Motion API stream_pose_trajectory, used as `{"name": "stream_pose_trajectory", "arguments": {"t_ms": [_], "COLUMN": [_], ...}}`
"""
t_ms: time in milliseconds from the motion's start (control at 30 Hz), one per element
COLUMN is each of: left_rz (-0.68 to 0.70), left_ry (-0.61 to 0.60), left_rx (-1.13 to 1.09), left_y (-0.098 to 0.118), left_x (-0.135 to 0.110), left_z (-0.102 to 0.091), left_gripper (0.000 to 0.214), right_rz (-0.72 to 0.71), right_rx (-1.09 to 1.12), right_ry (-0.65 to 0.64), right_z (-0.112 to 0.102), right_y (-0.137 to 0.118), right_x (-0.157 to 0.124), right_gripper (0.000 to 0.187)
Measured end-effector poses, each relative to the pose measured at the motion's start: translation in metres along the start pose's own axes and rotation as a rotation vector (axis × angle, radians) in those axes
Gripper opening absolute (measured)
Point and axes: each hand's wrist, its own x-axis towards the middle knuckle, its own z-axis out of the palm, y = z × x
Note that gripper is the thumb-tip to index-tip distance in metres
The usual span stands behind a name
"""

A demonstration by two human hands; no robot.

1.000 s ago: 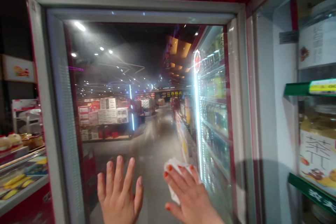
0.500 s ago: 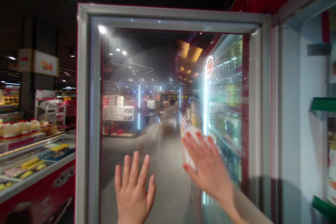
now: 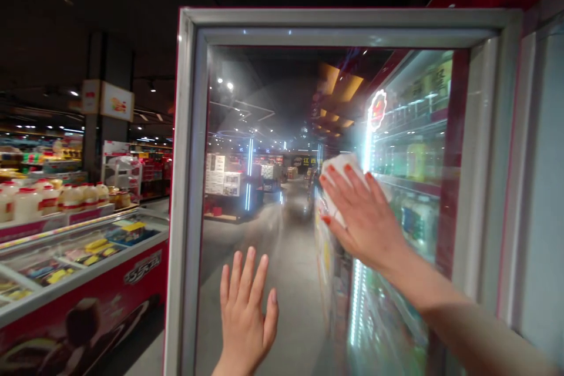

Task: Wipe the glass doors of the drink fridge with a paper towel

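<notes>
A glass door (image 3: 282, 282) in a grey frame stands open in front of me. My right hand (image 3: 368, 220), nails orange-red, presses a white cloth (image 3: 341, 167) flat against the pane, right of its middle. The palm covers part of the cloth. Lower and further left is my left hand (image 3: 247, 308), fingers spread and upright, holding nothing. It appears to rest on the glass, though its contact is hard to tell. Cloudy streaks show on the pane.
The door's pale frame (image 3: 187, 188) joins a red-topped cooler at right. Lit shelves of bottles (image 3: 418, 223) show through the glass. To the left stands a red chest freezer (image 3: 127, 294) with packaged goods, and white jugs (image 3: 29, 204) behind it.
My right hand has slid the cloth upward and slightly left over the pane. The view has turned left, shifting the door rightward in the picture. My left hand remains low and spread.
</notes>
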Motion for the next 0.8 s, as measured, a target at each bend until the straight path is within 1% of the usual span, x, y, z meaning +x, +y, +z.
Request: {"name": "stream_pose_trajectory", "arguments": {"t_ms": [33,67,100,133,200,233,267,300,333,400,433,467,500,533,567,633,667,700,733,800], "left_rz": [-0.004,-0.01,-0.017,-0.029,-0.061,-0.072,-0.078,-0.081,-0.083,-0.09,-0.097,-0.106,-0.115,-0.121,-0.127,-0.141,-0.146,-0.152,-0.159,-0.176], "left_ry": [0.018,0.04,0.067,0.096,0.146,0.161,0.168,0.167,0.162,0.167,0.175,0.187,0.203,0.223,0.246,0.291,0.307,0.316,0.321,0.326], "left_rx": [0.006,0.007,-0.001,-0.016,-0.052,-0.066,-0.075,-0.077,-0.074,-0.066,-0.063,-0.062,-0.062,-0.064,-0.068,-0.082,-0.092,-0.103,-0.114,-0.123], "left_y": [0.0,0.0,-0.001,-0.001,-0.001,-0.002,-0.002,-0.002,-0.002,-0.002,-0.001,-0.001,-0.001,-0.001,-0.001,-0.002,-0.002,-0.003,-0.003,-0.005], "left_x": [-0.002,-0.005,-0.007,-0.009,-0.012,-0.013,-0.013,-0.013,-0.013,-0.013,-0.013,-0.014,-0.015,-0.017,-0.019,-0.023,-0.025,-0.027,-0.029,-0.034], "left_z": [0.001,0.002,0.003,0.004,0.006,0.006,0.006,0.007,0.007,0.008,0.009,0.009,0.01,0.01,0.01,0.01,0.01,0.011,0.012,0.015], "left_gripper": [0.074,0.075,0.076,0.077,0.077,0.076,0.074,0.073,0.072,0.071,0.07,0.07,0.069,0.069,0.068,0.066,0.066,0.065,0.065,0.067], "right_rz": [0.073,0.084,0.016,-0.111,-0.418,-0.528,-0.575,-0.56,-0.498,-0.313,-0.226,-0.173,-0.175,-0.241,-0.364,-0.663,-0.758,-0.793,-0.771,-0.604], "right_rx": [-0.007,0.003,0.03,0.074,0.174,0.204,0.211,0.2,0.176,0.126,0.11,0.105,0.11,0.127,0.152,0.203,0.218,0.224,0.226,0.214], "right_ry": [0.03,0.039,0.033,0.01,-0.039,-0.055,-0.061,-0.055,-0.045,-0.006,0.017,0.032,0.032,0.016,-0.008,-0.059,-0.069,-0.063,-0.047,-0.014], "right_z": [0.001,0.005,0.01,0.016,0.028,0.031,0.033,0.032,0.031,0.026,0.026,0.027,0.029,0.033,0.038,0.048,0.052,0.054,0.054,0.053], "right_y": [-0.001,-0.009,-0.022,-0.037,-0.065,-0.072,-0.073,-0.068,-0.06,-0.043,-0.04,-0.042,-0.049,-0.061,-0.075,-0.101,-0.107,-0.109,-0.106,-0.095], "right_x": [0.009,0.011,0.008,0.0,-0.02,-0.026,-0.025,-0.017,-0.002,0.037,0.054,0.065,0.068,0.064,0.055,0.032,0.025,0.026,0.033,0.063], "right_gripper": [0.074,0.074,0.072,0.069,0.059,0.057,0.056,0.056,0.057,0.062,0.064,0.066,0.067,0.068,0.067,0.059,0.055,0.053,0.054,0.058]}}
